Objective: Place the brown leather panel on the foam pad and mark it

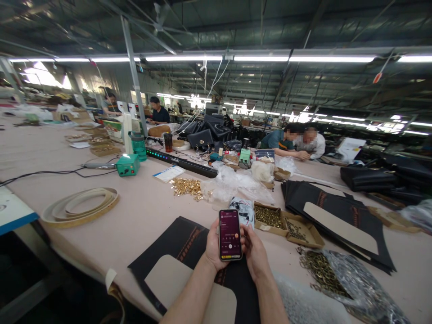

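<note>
A smartphone (pixel 230 234) with a lit dark purple screen stands upright between my hands, facing me. My left hand (pixel 212 245) is closed around its left side and back. At the phone's right edge, the curled fingers of my right hand (pixel 255 248) rest against it; part of them is hidden. Under my forearms lie black leather panels (pixel 160 249) with brown stitched lacing and a beige rounded board (pixel 172 272) on top.
Cardboard trays of small metal parts (pixel 269 217), gold fittings (pixel 189 188) and a bag of brass rings (pixel 326 272) surround the phone. A stack of black panels (pixel 313 198) lies right; coiled strips (pixel 81 207) and a green device (pixel 128 165) lie left. Several people work beyond.
</note>
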Demonstrator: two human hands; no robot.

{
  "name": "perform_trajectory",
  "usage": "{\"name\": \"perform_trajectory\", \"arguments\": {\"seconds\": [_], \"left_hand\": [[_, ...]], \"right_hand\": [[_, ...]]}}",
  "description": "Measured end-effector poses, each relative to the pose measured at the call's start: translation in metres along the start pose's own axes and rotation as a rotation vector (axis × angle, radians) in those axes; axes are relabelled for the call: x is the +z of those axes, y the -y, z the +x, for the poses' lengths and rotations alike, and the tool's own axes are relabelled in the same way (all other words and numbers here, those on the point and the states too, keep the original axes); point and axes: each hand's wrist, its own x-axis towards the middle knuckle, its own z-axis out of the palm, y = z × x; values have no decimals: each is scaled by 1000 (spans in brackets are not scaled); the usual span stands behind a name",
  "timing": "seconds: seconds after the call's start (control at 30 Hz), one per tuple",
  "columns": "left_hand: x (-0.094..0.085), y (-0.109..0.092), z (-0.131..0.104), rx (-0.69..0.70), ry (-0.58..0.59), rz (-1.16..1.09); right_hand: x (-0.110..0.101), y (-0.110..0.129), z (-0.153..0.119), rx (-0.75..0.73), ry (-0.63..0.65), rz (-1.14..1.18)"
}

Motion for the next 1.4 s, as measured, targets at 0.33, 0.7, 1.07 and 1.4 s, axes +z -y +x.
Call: {"name": "perform_trajectory", "arguments": {"seconds": [0.33,0.7,1.07,1.4], "left_hand": [[3,0,-1,5,-9,-6],[1,0,-2,13,17,-4],[5,0,-2,42,-55,8],[8,1,1,109,-149,24]], "right_hand": [[-3,-2,2,3,-15,-26],[-1,1,-1,-13,14,-37],[-5,0,1,-100,62,-166],[-3,-9,-4,-491,-8,-709]]}}
